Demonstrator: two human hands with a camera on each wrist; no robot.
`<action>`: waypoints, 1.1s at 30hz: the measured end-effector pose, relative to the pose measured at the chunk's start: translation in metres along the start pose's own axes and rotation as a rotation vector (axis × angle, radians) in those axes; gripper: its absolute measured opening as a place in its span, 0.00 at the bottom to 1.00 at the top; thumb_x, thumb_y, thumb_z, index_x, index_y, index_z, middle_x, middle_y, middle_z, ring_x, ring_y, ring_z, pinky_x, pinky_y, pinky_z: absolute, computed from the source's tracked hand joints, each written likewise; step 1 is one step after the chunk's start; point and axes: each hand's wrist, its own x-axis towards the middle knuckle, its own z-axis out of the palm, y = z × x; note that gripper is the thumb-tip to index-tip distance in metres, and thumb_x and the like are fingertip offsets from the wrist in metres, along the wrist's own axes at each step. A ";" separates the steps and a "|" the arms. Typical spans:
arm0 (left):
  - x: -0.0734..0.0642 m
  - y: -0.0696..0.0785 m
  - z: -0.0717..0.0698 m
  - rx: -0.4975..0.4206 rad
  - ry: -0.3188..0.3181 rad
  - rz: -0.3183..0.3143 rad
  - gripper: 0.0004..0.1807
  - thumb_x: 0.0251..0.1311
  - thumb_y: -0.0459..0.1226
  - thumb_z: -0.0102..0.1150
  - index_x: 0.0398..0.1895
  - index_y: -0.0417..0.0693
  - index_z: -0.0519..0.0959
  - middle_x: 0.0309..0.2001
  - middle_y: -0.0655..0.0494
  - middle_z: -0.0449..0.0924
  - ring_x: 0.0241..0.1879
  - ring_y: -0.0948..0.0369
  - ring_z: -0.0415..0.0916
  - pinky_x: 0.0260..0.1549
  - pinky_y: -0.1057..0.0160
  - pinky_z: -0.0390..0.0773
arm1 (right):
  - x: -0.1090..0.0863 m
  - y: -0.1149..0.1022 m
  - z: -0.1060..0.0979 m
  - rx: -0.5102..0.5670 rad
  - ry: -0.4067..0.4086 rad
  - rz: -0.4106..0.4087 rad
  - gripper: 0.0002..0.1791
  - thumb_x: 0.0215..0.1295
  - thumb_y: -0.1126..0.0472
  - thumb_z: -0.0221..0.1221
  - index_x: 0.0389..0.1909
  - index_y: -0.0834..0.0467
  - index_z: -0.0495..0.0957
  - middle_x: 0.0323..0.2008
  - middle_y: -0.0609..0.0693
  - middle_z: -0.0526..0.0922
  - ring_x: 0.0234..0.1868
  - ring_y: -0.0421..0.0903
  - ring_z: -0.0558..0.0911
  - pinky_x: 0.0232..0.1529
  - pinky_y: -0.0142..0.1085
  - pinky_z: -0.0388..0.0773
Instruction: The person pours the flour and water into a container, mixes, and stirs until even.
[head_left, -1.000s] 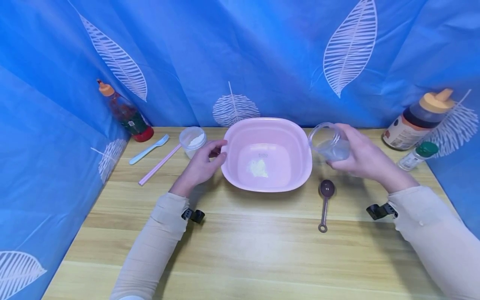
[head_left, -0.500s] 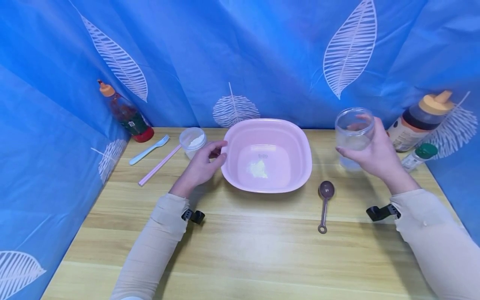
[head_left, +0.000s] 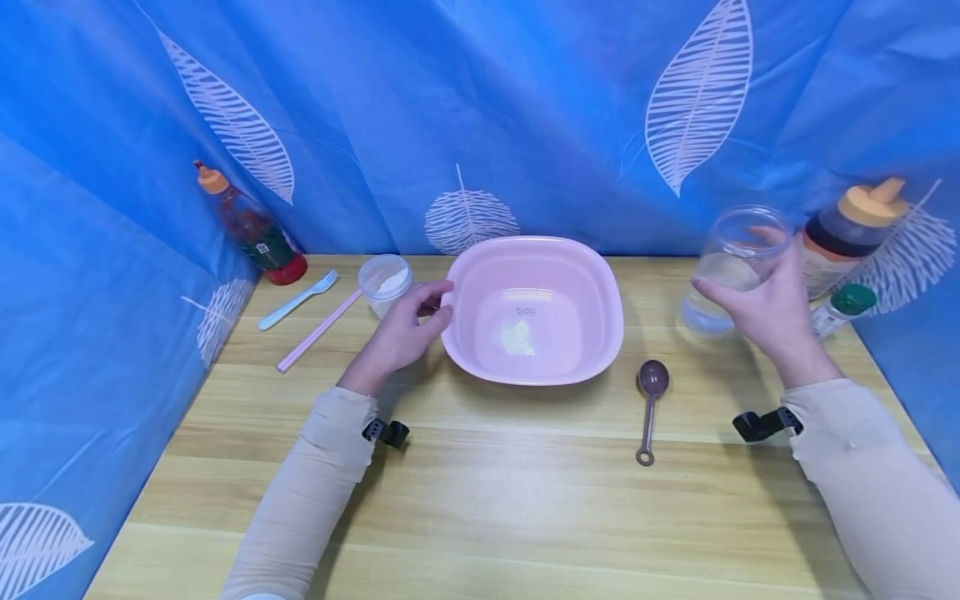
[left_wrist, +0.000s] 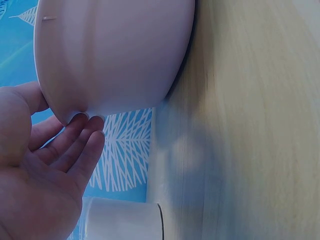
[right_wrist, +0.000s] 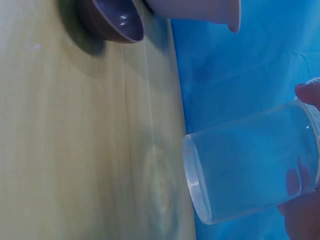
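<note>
A pink plastic basin (head_left: pixel 592 350) stands at the back middle of the table, with a small pale patch, like powder, on its bottom. My left hand (head_left: pixel 407 327) grips the basin's left rim; in the left wrist view its thumb and fingers (left_wrist: pixel 90 150) pinch that edge. My right hand (head_left: pixel 772 304) holds a clear, see-through jar (head_left: pixel 723 275) near its open top, to the basin's right. The jar leans a little, its base close over the table in the right wrist view. A brown measuring spoon (head_left: pixel 654 379) lies between basin and jar, nearer me.
A small clear tub (head_left: pixel 386 279) of white powder stands left of the basin. Pink chopsticks (head_left: pixel 318 331) and a light-blue fork (head_left: pixel 298 300) lie farther left, near a red sauce bottle (head_left: pixel 258 229). Behind my right hand are a dark sauce bottle (head_left: pixel 847 233) and a green-capped shaker (head_left: pixel 843 307).
My right hand has turned the jar from tilted at the basin's right rim to nearly upright, carrying it right and down toward the table. My left hand stays on the rim.
</note>
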 end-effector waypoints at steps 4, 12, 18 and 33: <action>-0.001 0.000 0.000 -0.001 0.001 0.001 0.26 0.78 0.34 0.56 0.75 0.33 0.72 0.63 0.34 0.79 0.63 0.41 0.79 0.71 0.41 0.77 | 0.001 0.003 0.002 0.022 0.019 0.054 0.54 0.63 0.50 0.77 0.82 0.35 0.53 0.84 0.51 0.58 0.82 0.48 0.60 0.87 0.49 0.57; 0.000 0.000 -0.001 0.017 -0.004 -0.014 0.26 0.79 0.35 0.55 0.76 0.36 0.72 0.65 0.36 0.79 0.63 0.43 0.79 0.71 0.42 0.77 | 0.004 0.011 0.006 0.047 0.029 0.090 0.55 0.64 0.51 0.77 0.83 0.34 0.50 0.85 0.49 0.56 0.84 0.48 0.59 0.88 0.47 0.54; -0.001 0.002 -0.002 0.018 -0.003 -0.020 0.27 0.78 0.35 0.56 0.76 0.36 0.72 0.66 0.37 0.78 0.64 0.43 0.78 0.71 0.42 0.78 | 0.005 0.022 0.009 0.082 0.049 0.139 0.56 0.64 0.50 0.77 0.83 0.33 0.49 0.85 0.49 0.56 0.83 0.46 0.59 0.87 0.43 0.53; 0.000 0.000 -0.001 0.012 -0.006 0.003 0.26 0.78 0.34 0.55 0.76 0.35 0.72 0.64 0.36 0.79 0.63 0.43 0.79 0.71 0.42 0.78 | 0.011 0.034 0.007 0.103 0.022 0.126 0.55 0.67 0.52 0.74 0.82 0.33 0.45 0.84 0.47 0.60 0.82 0.44 0.62 0.87 0.40 0.50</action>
